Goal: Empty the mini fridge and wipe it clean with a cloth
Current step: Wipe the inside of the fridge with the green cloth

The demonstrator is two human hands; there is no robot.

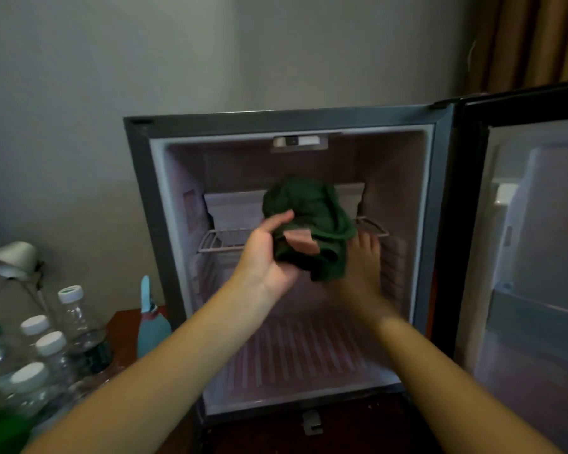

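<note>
The mini fridge (138, 198) stands open with its door (538, 244) swung to the right. Nothing lies on its wire shelf (222, 242) or on its ribbed floor (295, 362). A bunched dark green cloth (312, 204) hangs in front of the shelf. My left hand (264, 260) grips the cloth from the left, thumb over it, with a pinkish patch showing in the folds. My right hand (364, 267) lies against the cloth's lower right with its fingers straight and pointing up; its thumb is hidden behind the cloth.
Several clear water bottles (51, 348) with white caps stand on the surface at the lower left, beside a light blue spray bottle (151, 326). A white lamp (12, 258) sits at the far left. A brown curtain (538, 37) hangs at the upper right.
</note>
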